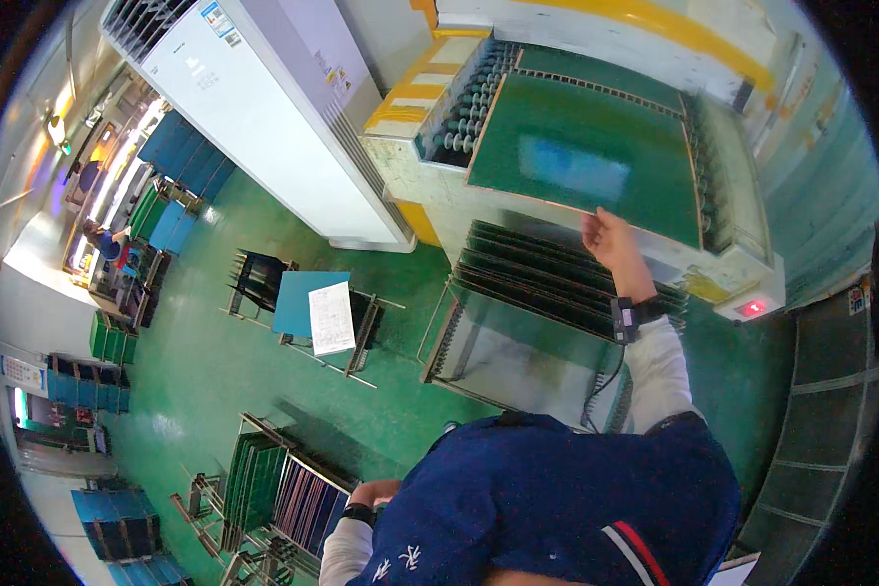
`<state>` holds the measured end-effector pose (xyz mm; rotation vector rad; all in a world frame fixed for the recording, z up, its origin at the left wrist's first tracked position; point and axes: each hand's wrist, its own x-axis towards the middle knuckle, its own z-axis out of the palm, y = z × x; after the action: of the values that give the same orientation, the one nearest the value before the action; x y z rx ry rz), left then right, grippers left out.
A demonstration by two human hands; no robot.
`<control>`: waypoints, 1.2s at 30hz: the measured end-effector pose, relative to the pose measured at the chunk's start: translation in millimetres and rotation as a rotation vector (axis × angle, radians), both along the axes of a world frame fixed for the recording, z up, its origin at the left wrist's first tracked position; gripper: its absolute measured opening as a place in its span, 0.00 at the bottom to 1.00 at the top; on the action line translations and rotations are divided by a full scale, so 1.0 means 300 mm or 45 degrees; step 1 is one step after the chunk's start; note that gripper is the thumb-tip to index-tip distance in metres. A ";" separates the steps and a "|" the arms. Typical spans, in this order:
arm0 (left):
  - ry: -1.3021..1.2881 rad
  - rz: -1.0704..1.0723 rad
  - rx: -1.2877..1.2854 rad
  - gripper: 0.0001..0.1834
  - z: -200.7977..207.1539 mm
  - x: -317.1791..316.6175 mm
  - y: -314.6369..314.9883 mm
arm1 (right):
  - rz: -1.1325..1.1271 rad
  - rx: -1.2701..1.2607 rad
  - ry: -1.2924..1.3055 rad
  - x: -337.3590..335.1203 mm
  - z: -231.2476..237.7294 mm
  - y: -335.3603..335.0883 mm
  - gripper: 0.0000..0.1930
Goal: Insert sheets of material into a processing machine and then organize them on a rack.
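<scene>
A large green panel [518, 127] with pale edges and a bluish reflection lies across the roller conveyor. At its near edge is my right hand [607, 244], its fingers curled and the fingertips on that edge in what looks like a pinch. Below that hand stands a rack [439, 337] holding several dark panels [547, 264] upright in a row. My left hand [376, 491] is low beside a second rack of green and dark panels [303, 498]. My body hides its fingers, so I cannot tell what it touches.
Rollers [464, 112] run along the conveyor, and a red-lit switch [752, 309] sits at its near right corner. A tall white cabinet unit [264, 117] stands left of it. A small rack carries a blue board [298, 303] with a paper sheet [332, 317]. Mesh racks [816, 420] stand right.
</scene>
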<state>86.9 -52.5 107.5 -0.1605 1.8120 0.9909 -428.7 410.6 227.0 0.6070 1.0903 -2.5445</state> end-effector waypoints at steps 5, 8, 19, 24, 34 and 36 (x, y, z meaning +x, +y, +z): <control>0.001 0.018 0.024 0.22 -0.022 0.050 -0.014 | 0.020 0.034 0.019 -0.005 -0.006 0.004 0.09; 0.003 0.037 0.043 0.22 -0.013 0.050 -0.014 | -0.007 0.066 0.027 0.001 0.007 -0.012 0.09; -0.003 0.093 0.119 0.23 -0.078 0.058 -0.032 | 0.039 0.010 0.083 -0.004 -0.015 -0.007 0.11; -0.056 0.130 0.153 0.23 -0.069 0.116 -0.035 | 0.023 0.108 0.091 0.029 -0.013 -0.015 0.13; -0.173 0.204 0.229 0.23 -0.052 0.104 -0.041 | 0.555 0.687 0.261 0.330 0.076 -0.167 0.15; -0.179 0.196 0.247 0.23 -0.060 0.088 -0.051 | 0.588 0.835 0.311 0.384 0.065 -0.179 0.14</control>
<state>113.2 -67.9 89.7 -0.2459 1.5845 1.2268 -313.7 357.0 246.6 0.1422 1.9166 -1.8750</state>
